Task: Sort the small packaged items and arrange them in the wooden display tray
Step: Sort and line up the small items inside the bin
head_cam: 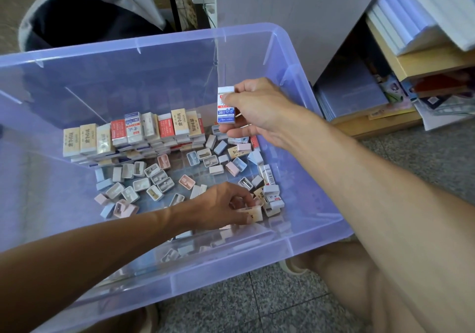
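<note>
Low in the clear plastic bin, the left hand pinches a beige packaged eraser among loose small sharpeners. Farther in, the right hand holds a blue-and-white 2B eraser upright above the pile. Stacked erasers line the bin's far side.

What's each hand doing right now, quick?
Left hand: fingers pinching a beige eraser low in the bin.
Right hand: fingers holding a blue-and-white 2B eraser upright above the pile.
</note>
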